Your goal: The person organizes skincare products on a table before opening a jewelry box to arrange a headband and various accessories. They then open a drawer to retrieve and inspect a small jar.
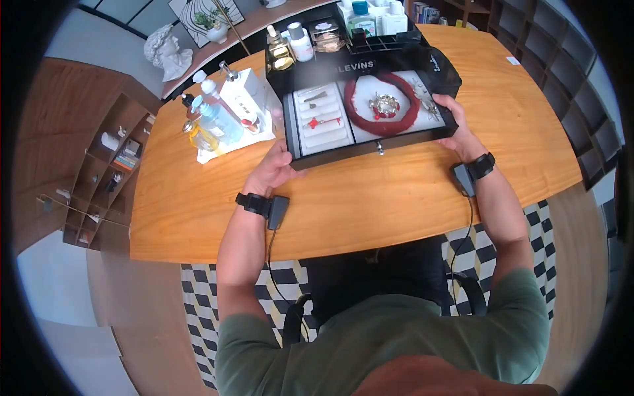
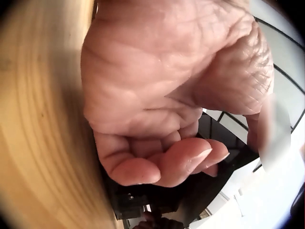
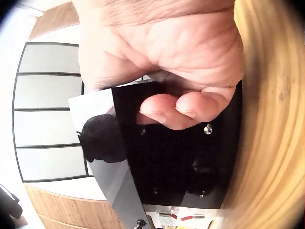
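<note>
A black drawer (image 1: 310, 160) extends from the front of a black cosmetics organizer (image 1: 307, 78) marked "LEVINS". My left hand (image 1: 269, 169) grips its left front corner; in the left wrist view the fingers (image 2: 183, 160) curl against black panels. At the right front corner my right hand (image 1: 454, 125) holds on, and the right wrist view shows its fingertips (image 3: 195, 104) bent over the dark surface. Inside lie a dark red ring-shaped band (image 1: 355, 113), a beaded bracelet (image 1: 384, 105) within it, and a ring tray (image 1: 323, 137) with a red-ended piece. A small knob (image 1: 380, 149) sits on the drawer front.
Left of the organizer, a white tray (image 1: 214, 155) carries several bottles, including a white pump bottle (image 1: 239, 92). More bottles, such as a white one (image 1: 301, 43), stand on top of the organizer. The wooden table (image 1: 370, 204) ends in front of the person's chair.
</note>
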A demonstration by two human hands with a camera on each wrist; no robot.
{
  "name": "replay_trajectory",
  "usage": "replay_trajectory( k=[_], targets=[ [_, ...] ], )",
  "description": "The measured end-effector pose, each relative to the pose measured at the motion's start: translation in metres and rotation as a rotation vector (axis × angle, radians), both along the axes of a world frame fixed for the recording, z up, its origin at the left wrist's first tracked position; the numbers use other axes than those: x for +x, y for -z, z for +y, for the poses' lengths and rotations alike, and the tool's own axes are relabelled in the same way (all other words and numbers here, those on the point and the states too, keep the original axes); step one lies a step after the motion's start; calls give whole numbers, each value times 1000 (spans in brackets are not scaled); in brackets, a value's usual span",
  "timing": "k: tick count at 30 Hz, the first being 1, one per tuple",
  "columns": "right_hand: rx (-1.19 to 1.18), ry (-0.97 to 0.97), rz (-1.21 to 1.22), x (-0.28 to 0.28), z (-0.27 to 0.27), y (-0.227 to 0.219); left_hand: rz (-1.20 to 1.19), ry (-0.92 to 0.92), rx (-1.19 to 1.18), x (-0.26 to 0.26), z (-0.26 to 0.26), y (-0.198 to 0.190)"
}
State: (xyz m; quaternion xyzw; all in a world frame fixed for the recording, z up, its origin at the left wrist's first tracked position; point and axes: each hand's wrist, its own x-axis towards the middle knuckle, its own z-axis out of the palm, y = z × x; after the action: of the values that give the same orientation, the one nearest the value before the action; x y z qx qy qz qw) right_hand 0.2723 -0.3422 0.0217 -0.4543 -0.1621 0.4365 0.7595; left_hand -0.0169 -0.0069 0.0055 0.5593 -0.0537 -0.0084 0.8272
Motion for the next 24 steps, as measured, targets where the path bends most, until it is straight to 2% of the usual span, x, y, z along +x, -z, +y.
replay_trajectory(
  k=[5, 11, 18, 20, 22, 24],
  targets=[
    [132, 52, 40, -21, 3, -18, 39, 78, -14, -1, 4, 3],
    [107, 37, 79, 10, -1, 13, 82, 110, -27, -4, 4, 8],
    [0, 29, -45, 3, -13, -3, 104, 144, -70, -8, 8, 9],
    [-26, 30, -77, -1, -14, -9, 77, 125, -93, -9, 10, 16],
    [-29, 14, -84, -7, -15, -12, 152, 105, -43, -15, 11, 8],
    [-32, -25, -114, 7, -20, 2, 175, -32, 10, -18, 8, 8]
  ],
)
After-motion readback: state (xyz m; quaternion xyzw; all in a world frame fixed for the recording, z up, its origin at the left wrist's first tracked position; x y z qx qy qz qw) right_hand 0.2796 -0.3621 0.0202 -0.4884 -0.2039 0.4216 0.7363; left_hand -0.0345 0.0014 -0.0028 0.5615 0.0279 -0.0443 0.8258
